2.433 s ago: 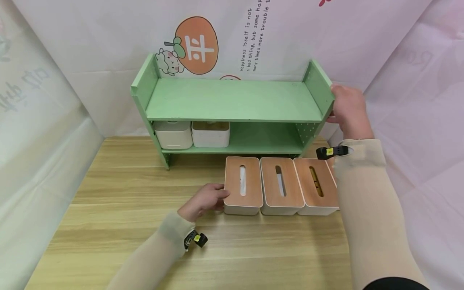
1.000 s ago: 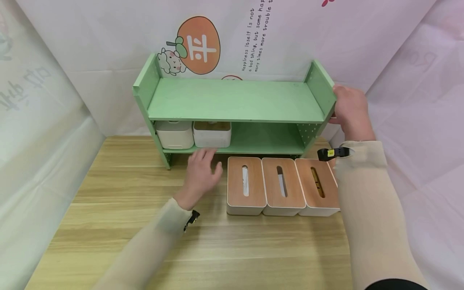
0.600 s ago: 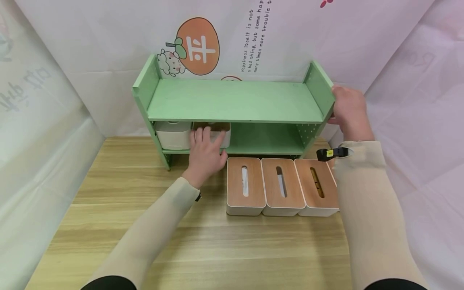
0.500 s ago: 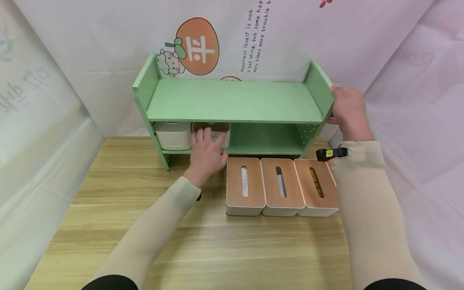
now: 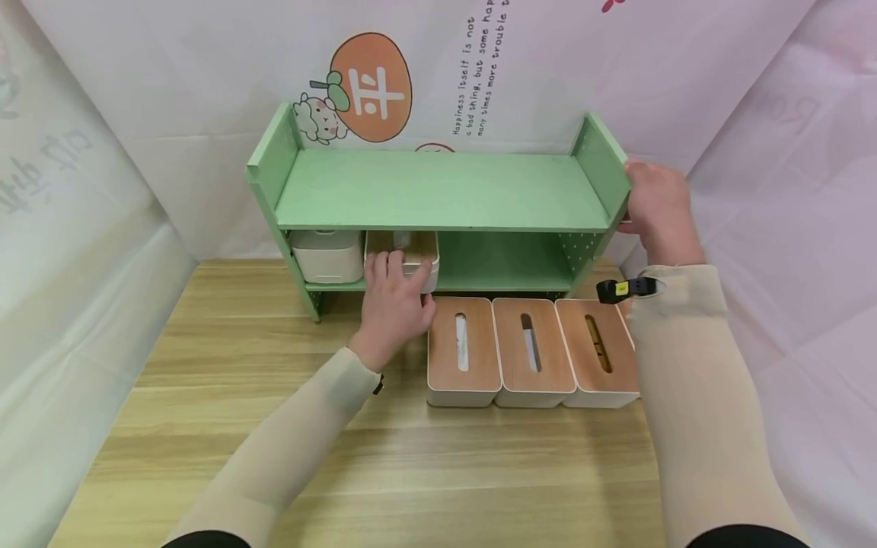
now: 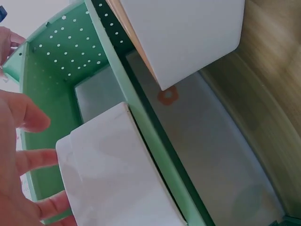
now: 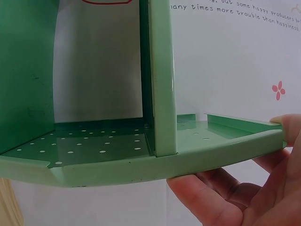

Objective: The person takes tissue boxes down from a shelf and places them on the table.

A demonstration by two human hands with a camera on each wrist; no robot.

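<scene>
A green two-tier shelf [image 5: 438, 190] stands at the back of the wooden table. On its lower tier, a white tissue box [image 6: 113, 174] with a wooden lid juts forward past the front edge. My left hand [image 5: 392, 308] touches this box, fingers nearly straight over the front top edge of the lid and fingertips partly hidden; the thumb stays apart. Left of it sits a cream lidded box [image 5: 327, 259]. My right hand [image 5: 661, 205] grips the shelf's right side panel [image 7: 117, 165], thumb and fingers on either side of its edge in the right wrist view.
Three wood-lidded tissue boxes stand in a row before the shelf: the left one [image 5: 464, 350], the middle one [image 5: 551, 342] and the right one [image 5: 617, 358], partly behind my right sleeve. Printed white cloth [image 5: 534, 76] hangs around the table [image 5: 479, 472].
My left hand has left the nearest tissue box on the table and reached to the one on the lower tier. That box has slid forward. The right hand keeps its grip.
</scene>
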